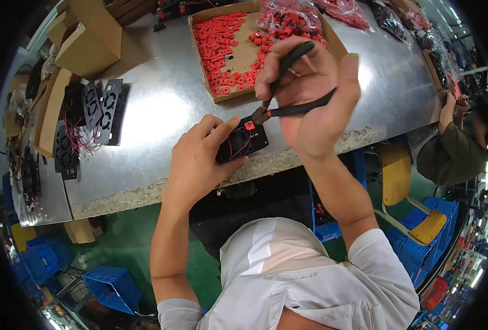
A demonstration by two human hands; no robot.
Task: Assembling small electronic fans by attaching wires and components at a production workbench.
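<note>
My left hand [197,157] is closed on a black plate with a small fan [239,144] in it, holding it near the front edge of the metal table. Thin red wires cross the fan. A small red square part [249,125] sits at the plate's upper right corner. My right hand [315,104] grips black-handled pliers [299,108], their handles spread apart. The jaws meet the plate's edge beside the red part; whether they pinch anything is too small to tell.
A shallow cardboard tray [215,98] of red parts stands beyond my hands. Several black fan panels [109,113] with red wires lie at the left by a cardboard box [90,47]. Another person [455,148] works at the right. A yellow chair [396,173] stands below the table edge.
</note>
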